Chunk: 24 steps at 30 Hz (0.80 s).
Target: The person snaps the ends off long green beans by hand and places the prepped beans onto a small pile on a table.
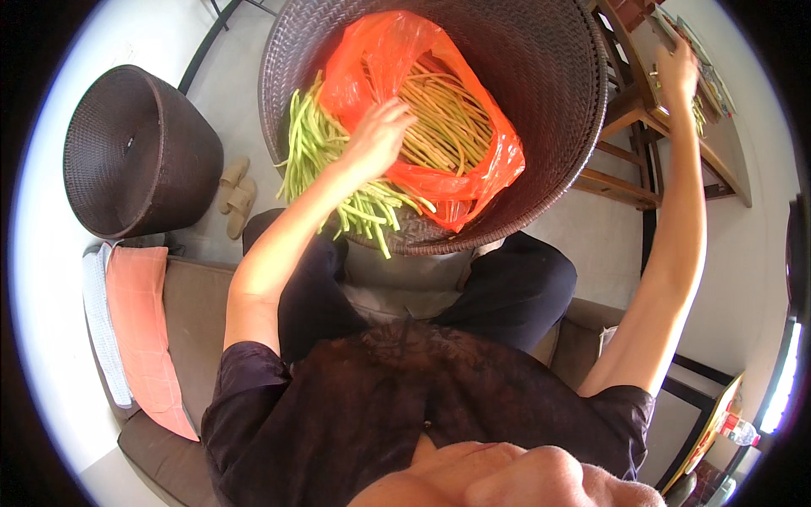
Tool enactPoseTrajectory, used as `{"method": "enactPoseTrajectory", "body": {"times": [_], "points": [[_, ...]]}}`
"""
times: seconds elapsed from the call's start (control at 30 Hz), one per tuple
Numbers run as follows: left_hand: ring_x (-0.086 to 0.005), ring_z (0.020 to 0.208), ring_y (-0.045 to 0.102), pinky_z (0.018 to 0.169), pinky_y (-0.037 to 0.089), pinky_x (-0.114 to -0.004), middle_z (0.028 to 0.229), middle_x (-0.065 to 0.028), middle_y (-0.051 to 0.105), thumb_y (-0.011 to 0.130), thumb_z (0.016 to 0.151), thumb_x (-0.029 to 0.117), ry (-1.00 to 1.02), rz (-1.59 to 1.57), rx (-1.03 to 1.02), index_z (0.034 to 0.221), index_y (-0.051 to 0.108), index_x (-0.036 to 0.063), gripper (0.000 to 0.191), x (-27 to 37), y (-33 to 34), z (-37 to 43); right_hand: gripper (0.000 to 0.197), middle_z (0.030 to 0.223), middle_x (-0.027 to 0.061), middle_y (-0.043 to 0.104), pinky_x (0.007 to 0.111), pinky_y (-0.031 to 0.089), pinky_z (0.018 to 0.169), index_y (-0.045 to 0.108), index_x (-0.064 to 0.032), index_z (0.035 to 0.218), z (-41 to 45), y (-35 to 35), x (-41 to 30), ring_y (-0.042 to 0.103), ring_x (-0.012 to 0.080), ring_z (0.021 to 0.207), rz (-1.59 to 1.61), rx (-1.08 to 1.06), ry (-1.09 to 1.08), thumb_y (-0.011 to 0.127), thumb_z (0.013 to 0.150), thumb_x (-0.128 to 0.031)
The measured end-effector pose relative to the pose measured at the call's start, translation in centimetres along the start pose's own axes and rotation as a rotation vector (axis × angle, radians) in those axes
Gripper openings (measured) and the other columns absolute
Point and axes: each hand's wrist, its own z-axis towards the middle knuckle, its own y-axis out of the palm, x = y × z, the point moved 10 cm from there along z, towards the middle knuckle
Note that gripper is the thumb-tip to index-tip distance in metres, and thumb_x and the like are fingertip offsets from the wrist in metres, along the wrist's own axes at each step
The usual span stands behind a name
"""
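A large dark woven basket [551,95] stands before my knees. Inside it an orange-red plastic bag [386,44] gapes around a bundle of long yellowish-green beans [443,120]. Lighter green long beans [310,146] lie in a heap beside the bag, some hanging over the basket's near rim. My left hand [380,136] is at the bag's left opening, its curled fingers touching the bag or the beans; whether they grip anything is unclear. Far to the right, my right hand [679,73] reaches over a wooden table [728,152], close to some small green pieces [699,117]. Its fingertips are hard to make out.
Another dark woven basket [146,158] is at the left, with beige slippers [237,196] beside it. I sit on a brown sofa [196,304] with an orange cushion [139,323]. A wooden chair [618,120] stands between the large basket and the table.
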Motion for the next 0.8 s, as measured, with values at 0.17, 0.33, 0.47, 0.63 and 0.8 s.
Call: {"method": "enactPoseTrajectory", "body": {"times": [0.17,0.33,0.47,0.63,0.8], "points": [[-0.0390,0.139,0.025,0.116,0.018,-0.051,0.144,-0.0246,0.035,0.055,0.086,0.007,-0.100,0.158,-0.122,0.121,0.058,0.0012,0.035,-3.3,3.5,-1.8,0.021,0.099,0.0103,0.067,0.030,0.050,0.081,0.063,-0.0026,0.107,-16.6,0.3,-22.3,0.064,0.0181,0.090,0.748,-0.413,-0.652,0.058,0.088,-0.009],[-0.0422,0.141,0.017,0.116,0.015,-0.052,0.144,-0.0299,0.031,0.060,0.084,0.013,-0.163,0.267,-0.274,0.124,0.053,-0.0024,0.044,-4.8,4.7,-1.4,0.022,0.086,0.0227,0.062,0.045,0.049,0.078,0.060,0.0007,0.091,-29.2,11.7,-25.9,0.060,0.0388,0.086,0.589,-0.702,-0.717,0.056,0.084,-0.019],[-0.0413,0.142,0.015,0.116,0.012,-0.053,0.147,-0.0291,0.027,0.061,0.085,0.016,-0.165,0.198,-0.301,0.130,0.049,-0.0033,0.050,-4.6,4.3,-1.9,0.026,0.095,0.0209,0.062,0.045,0.049,0.082,0.062,-0.0010,0.098,-31.6,21.6,-22.6,0.061,0.0381,0.092,0.210,-0.837,-0.488,0.060,0.083,-0.022],[-0.0414,0.142,0.015,0.116,0.011,-0.054,0.148,-0.0291,0.026,0.059,0.086,0.016,-0.194,0.152,-0.285,0.131,0.049,-0.0028,0.050,-4.7,3.2,-2.2,0.032,0.105,0.0187,0.061,0.045,0.049,0.087,0.064,-0.0008,0.101,-32.0,23.6,-25.6,0.060,0.0373,0.099,-0.106,-0.802,-0.598,0.062,0.080,-0.026],[-0.0435,0.141,0.018,0.113,0.013,-0.060,0.147,-0.0299,0.027,0.054,0.084,0.014,-0.159,0.089,-0.305,0.128,0.051,-0.0033,0.047,-3.7,1.9,-2.0,0.034,0.121,0.0209,0.052,0.046,0.044,0.096,0.065,-0.0025,0.104,-32.3,23.9,-25.1,0.048,0.0374,0.118,-0.091,-0.861,-0.411,0.064,0.080,-0.027]]}}
